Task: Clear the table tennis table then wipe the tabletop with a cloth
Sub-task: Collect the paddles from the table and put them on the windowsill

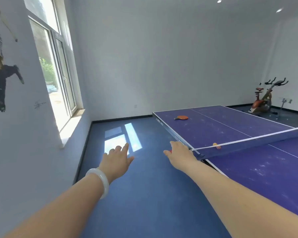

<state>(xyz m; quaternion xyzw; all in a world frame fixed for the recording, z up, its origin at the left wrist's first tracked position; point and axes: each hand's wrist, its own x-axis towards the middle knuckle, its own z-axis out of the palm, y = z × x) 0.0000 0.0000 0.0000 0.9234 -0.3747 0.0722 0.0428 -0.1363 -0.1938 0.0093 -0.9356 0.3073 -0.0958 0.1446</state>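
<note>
The dusty blue table tennis table point(230, 127) fills the right side, with its net point(248, 143) stretched across it. A red paddle point(181, 117) lies on the far half near the left corner. An orange ball point(214, 144) rests against the net, and a second, reddish ball point(218, 147) shows beside it through the mesh. My right hand point(179, 150) is at the table's side edge by the net post and grips a red object point(170, 151), of which only a sliver shows under the thumb. My left hand point(117, 157) hovers over the floor, fingers spread and holding nothing.
A blue floor point(136, 194) runs along the table's left side to a wall with a tall window point(58, 83) and its sill. An exercise bike point(265, 100) and a small stand point(285, 102) sit in the far right corner.
</note>
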